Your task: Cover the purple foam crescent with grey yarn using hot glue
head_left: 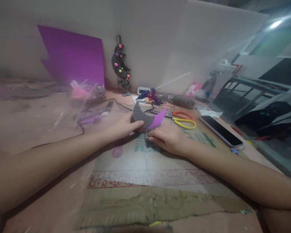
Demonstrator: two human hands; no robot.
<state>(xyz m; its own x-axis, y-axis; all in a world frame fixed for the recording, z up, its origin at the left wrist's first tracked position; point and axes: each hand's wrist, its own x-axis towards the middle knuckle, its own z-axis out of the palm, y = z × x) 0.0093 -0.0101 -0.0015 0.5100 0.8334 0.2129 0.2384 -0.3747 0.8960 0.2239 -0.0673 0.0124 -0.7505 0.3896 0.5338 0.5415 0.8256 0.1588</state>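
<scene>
Crescent (146,119) pinched between left hand (122,127) and right hand (167,139).

— What carries everything?
— A dusty pinkish table (26,123) against a pale wall, with a flat sheet of cardboard (145,174) spread over its middle.
— What lies on the cardboard?
— Scissors (184,120) with orange and yellow handles, at its far right.
— And beyond it?
— A blue glue gun (149,95) lies further back. A phone (219,130) lies face up on the right, a clear plastic bag (87,92) sits far left, and a black cable (81,127) trails across the bare top.
</scene>
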